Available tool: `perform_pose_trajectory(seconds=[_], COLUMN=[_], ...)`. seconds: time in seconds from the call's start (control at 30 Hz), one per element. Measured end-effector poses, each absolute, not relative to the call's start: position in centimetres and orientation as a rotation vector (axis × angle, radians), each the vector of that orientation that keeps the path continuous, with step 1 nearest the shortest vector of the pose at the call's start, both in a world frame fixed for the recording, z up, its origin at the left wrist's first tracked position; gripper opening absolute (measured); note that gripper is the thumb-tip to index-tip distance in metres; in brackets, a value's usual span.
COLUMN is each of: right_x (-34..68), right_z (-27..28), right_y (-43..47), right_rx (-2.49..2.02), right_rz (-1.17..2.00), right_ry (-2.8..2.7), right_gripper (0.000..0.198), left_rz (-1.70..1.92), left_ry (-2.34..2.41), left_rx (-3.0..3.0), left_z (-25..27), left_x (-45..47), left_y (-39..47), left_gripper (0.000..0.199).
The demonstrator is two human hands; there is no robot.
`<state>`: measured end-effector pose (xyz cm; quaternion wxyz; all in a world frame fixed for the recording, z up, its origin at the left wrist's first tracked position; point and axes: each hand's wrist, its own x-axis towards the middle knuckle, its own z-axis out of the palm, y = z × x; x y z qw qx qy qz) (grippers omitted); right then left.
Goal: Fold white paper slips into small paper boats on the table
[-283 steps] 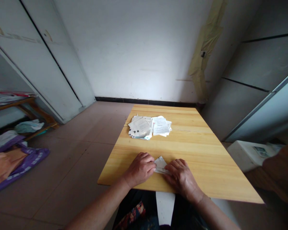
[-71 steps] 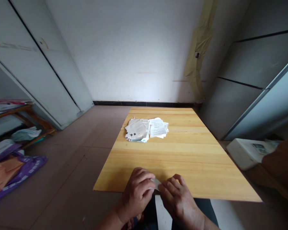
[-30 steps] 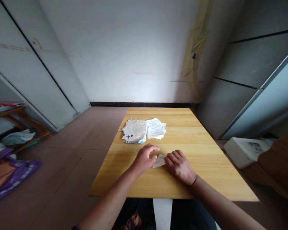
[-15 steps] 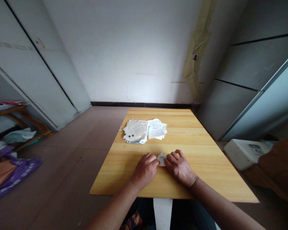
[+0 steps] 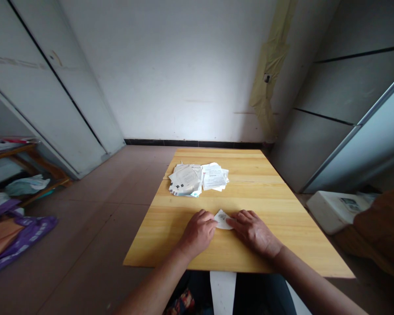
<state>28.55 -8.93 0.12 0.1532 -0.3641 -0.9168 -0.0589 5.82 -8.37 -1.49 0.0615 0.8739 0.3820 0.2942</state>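
- Paper [image 5: 222,221]: on worktop [image 5: 252,192], btwn both grips; prob. v. light, bendy, easily torn.
- L grip [image 5: 198,232] pinched on left corner.
- R grip [image 5: 254,232]: thumb on top, can't tell if clamped.
- Best held by edges.

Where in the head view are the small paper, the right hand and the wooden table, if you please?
Small paper [image 5: 221,220]: head view, its exposed middle.
Right hand [image 5: 253,229]: head view, back of the hand.
Wooden table [image 5: 256,194]: head view, bare tabletop.
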Motion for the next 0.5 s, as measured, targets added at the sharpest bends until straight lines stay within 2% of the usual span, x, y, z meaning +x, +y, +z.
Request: perform_pose_trajectory(seconds=[0.2, 0.5], right_x=[28.69, 28.19], right_z=[0.03, -0.41], right_y=[-9.77, -9.68], right_rx=[-1.091, -1.185], right_rz=[-0.143, -0.098], right_ry=[-2.513, -2.462], right_gripper=[0.028, 0.017], left_rz=[0.887, 0.88], left_ry=[1.164, 1.151], left_rx=[2.63, 2.548], left_z=[-1.1, -1.0], left_x=[5.84, 5.82], left_y=[-8.31, -7.95], left_gripper=[0.024, 0.024])
